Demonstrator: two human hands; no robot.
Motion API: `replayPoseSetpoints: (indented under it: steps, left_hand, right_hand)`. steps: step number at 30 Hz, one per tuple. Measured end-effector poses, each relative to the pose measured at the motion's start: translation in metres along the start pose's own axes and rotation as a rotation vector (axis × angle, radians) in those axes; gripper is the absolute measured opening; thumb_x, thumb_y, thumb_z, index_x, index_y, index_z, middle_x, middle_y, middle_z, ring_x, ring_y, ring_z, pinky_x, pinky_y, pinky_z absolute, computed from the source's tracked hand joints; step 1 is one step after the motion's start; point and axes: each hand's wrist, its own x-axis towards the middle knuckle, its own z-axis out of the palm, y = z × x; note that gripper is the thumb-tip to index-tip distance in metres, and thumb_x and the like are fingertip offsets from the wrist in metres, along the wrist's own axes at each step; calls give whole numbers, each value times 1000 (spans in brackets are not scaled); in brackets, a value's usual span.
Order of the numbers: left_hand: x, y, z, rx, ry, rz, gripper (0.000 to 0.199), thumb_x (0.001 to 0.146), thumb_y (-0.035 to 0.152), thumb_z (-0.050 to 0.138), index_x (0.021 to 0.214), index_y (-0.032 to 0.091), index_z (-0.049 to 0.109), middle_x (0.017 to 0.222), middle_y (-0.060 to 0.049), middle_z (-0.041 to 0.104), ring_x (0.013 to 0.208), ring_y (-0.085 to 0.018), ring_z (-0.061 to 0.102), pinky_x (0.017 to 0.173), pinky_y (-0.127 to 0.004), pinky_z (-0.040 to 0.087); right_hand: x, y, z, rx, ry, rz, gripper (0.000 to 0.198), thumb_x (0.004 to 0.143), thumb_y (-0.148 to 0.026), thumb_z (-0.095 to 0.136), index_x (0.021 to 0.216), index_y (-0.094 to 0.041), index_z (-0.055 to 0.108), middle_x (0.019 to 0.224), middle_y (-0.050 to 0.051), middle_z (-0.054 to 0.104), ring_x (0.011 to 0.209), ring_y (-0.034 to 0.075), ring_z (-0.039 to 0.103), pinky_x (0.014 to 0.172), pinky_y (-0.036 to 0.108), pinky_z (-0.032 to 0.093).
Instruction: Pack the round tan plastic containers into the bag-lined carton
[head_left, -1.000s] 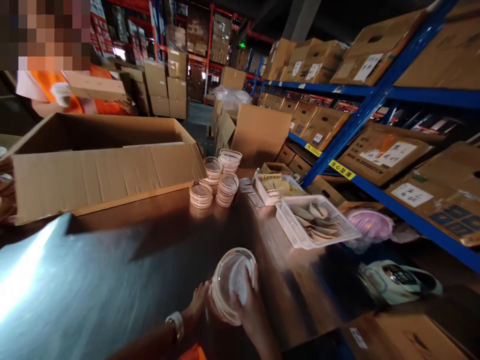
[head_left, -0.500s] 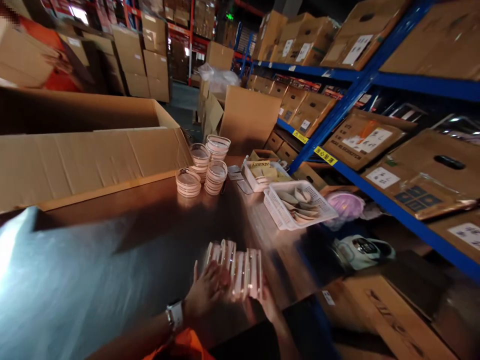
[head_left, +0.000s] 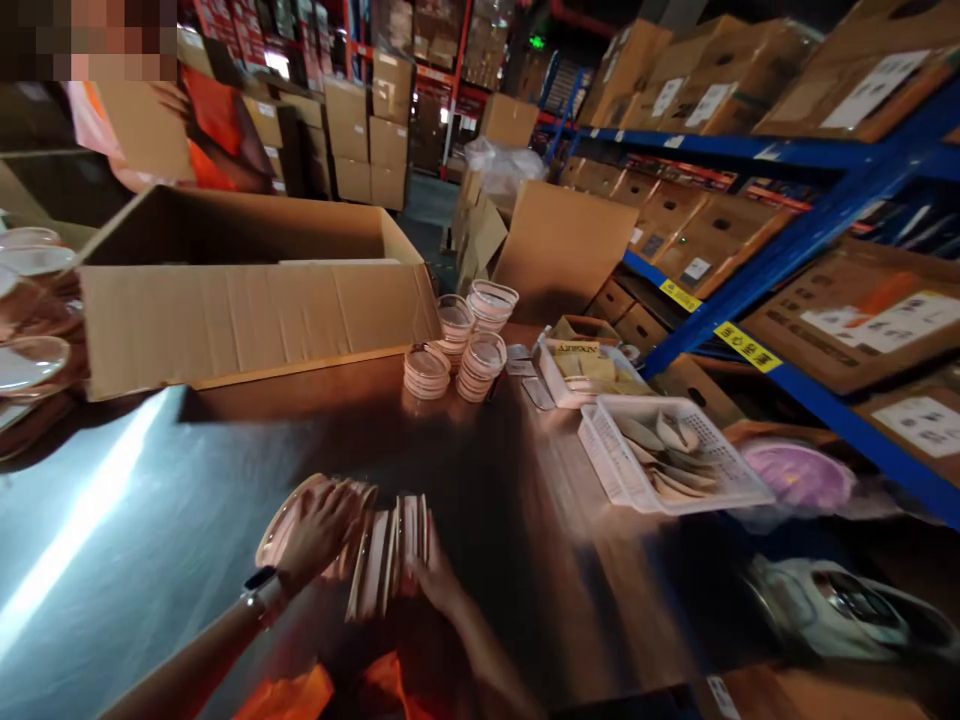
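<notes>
A row of thin round discs [head_left: 386,555] with pale faces and shiny rims stands on edge on the table in front of me; their exact kind is unclear. Over the left part of this row, my left hand [head_left: 322,520] curls its fingers round several discs, the outermost tilted with its round face showing. My right hand [head_left: 437,570] presses against the right end, its fingers partly hidden behind the discs. Short upright stacks of similar round pieces [head_left: 427,370] stand farther back on the table. A watch is on my left wrist.
A large open cardboard box [head_left: 255,320] lies across the table's far side. More round pieces [head_left: 34,365] are piled at the left edge. White baskets [head_left: 607,480] of flat pieces stand right of the stacks, beside blue shelving [head_left: 840,390]. Another person [head_left: 217,125] holds cardboard behind the box.
The view has swung left, bringing the left-hand pile into sight. My left hand has moved left with part of the row, and the discs there now spread and tilt.
</notes>
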Motion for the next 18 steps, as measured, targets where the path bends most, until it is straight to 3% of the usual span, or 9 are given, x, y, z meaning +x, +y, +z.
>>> replayPoseSetpoints:
  steps: [3,6,10,13,15,18]
  left_hand:
    - [-19,-15,5,48,-61,-21,50,101,27,44,147,22,64,146,-14,66,140,-41,54,118,-67,36]
    - [-35,-19,20,70,-70,-139,50,101,29,42,145,22,66,149,-14,65,142,-40,54,121,-67,35]
    - [-41,-16,36,47,-68,-229,54,99,30,42,149,25,62,156,-8,58,146,-38,51,123,-65,35]
    - [-43,-15,46,69,-87,-273,53,97,36,44,145,29,65,152,-5,60,144,-39,54,123,-65,37]
    - [-47,-17,58,75,-8,-265,50,92,39,49,137,36,69,146,-2,66,138,-40,60,119,-65,43]
    - [-50,-17,81,101,282,-218,55,87,37,56,140,51,59,136,1,73,125,-40,69,108,-66,53]
  right_hand:
    - [18,7,11,-93,-14,46,86,96,-39,51,168,-5,20,171,20,28,159,27,30,130,47,26]
    - [53,3,-2,-285,71,157,70,101,-37,48,163,-6,37,169,22,34,160,32,26,131,51,25]
    - [144,-41,-44,-652,220,137,73,100,-31,56,164,-4,33,173,23,24,164,35,9,133,55,15]
    - [228,-86,-76,-1046,216,92,80,98,-29,62,167,-9,28,176,21,15,164,40,6,131,60,17]
    - [281,-110,-95,-1186,199,66,85,96,-33,68,168,-14,27,176,19,14,163,43,9,129,62,18]
    - [345,-129,-119,-1260,191,32,93,88,-42,78,167,-21,33,175,18,22,160,45,22,126,64,24]
